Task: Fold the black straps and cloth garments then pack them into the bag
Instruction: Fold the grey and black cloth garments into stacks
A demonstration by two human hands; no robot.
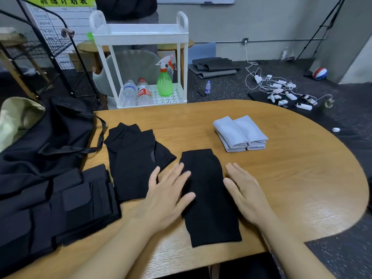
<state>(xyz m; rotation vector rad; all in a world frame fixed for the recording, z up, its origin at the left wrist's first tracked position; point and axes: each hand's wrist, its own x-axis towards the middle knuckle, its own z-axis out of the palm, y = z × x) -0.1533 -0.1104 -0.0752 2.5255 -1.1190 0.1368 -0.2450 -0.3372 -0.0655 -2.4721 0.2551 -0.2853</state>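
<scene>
My left hand (164,200) lies flat with fingers spread, its fingertips resting on the left edge of the folded black cloth (209,198) in front of me; this grip pinches nothing. My right hand (244,193) is also flat, fingers straight and close together, at the cloth's right edge, palm on the counter (291,178); I cannot tell whether it touches the fabric.

I take that folded black cloth as my landmark. Just to its left lies a second black garment (132,164), loosely folded, one corner reaching almost to the cloth. Further left, near the counter edge, sits a pile of black straps (66,210) with flat panels on them. Beyond the straps, at the far left, the black bag (54,135) slumps open, its handle strap trailing toward the second garment. Behind the cloth and to its right, well apart, sits a stack of folded grey cloths (239,133). Behind the counter stands a white cart (141,35) carrying a green spray bottle (165,83) and two water bottles (137,93).
</scene>
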